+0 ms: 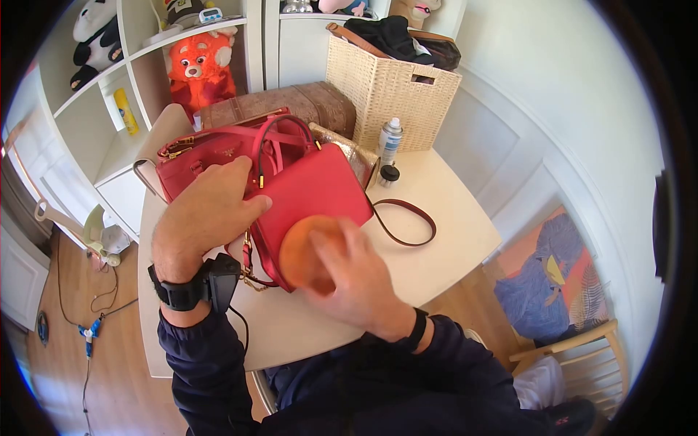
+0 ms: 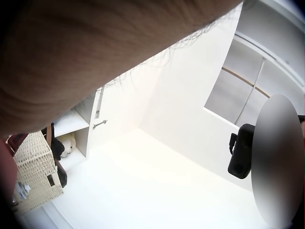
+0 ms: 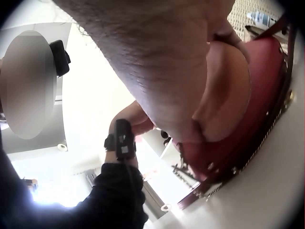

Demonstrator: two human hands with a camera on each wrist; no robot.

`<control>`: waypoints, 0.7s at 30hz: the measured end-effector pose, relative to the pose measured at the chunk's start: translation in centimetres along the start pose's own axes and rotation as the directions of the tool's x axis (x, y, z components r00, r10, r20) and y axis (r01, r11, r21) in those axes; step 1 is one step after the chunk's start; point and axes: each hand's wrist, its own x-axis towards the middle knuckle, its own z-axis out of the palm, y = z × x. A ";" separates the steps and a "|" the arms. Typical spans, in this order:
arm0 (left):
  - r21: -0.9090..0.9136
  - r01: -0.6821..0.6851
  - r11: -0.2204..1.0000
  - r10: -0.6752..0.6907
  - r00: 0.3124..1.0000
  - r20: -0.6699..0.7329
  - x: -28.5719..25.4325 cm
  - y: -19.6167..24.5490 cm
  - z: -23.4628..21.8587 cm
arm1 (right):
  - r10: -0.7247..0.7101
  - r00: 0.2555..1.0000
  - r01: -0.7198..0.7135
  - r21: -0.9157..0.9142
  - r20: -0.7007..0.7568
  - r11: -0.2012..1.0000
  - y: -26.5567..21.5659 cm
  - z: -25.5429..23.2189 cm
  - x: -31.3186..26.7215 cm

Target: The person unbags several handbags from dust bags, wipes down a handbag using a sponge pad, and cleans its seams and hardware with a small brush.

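Observation:
A red handbag (image 1: 327, 178) lies tilted on the table, its smooth panel facing up. My left hand (image 1: 211, 200) grips its upper left edge, thumb on the panel and fingers running behind the edge. My right hand (image 1: 356, 280), blurred in the head view, holds a round orange pad (image 1: 294, 251) against the lower part of the panel. In the right wrist view the pad (image 3: 231, 90) curves under the fingers, flat against the red leather. Behind lies a second, pinkish-red bag (image 1: 207, 156) with gold zips. The left wrist view shows mostly forearm.
On the white table (image 1: 451, 225) stand a spray can (image 1: 390, 142), its black cap (image 1: 389, 174), a wicker basket (image 1: 392, 91) and a brown trunk (image 1: 313, 102). A dark red strap (image 1: 432, 225) loops beside the handbag. Shelves with plush toys rise behind.

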 end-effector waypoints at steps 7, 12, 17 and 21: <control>-0.005 0.005 1.000 -0.005 1.000 -0.002 0.0 0.0 0.1 | -0.047 0.997 0.042 -0.089 -0.059 0.995 3.2 -1.5 2.7; 0.016 -0.022 1.000 0.022 1.000 -0.015 0.1 -0.4 0.4 | -0.121 0.991 0.125 -0.061 0.057 0.990 2.3 -1.2 1.0; -0.023 -0.086 0.996 0.085 0.995 -0.053 0.0 -0.2 0.4 | -0.346 0.916 0.360 -0.036 0.201 0.932 3.0 -2.1 1.4; -0.078 -0.019 0.997 0.011 0.995 -0.102 0.3 0.4 0.7 | -0.372 0.927 0.376 -0.127 0.055 0.918 4.7 -2.7 5.8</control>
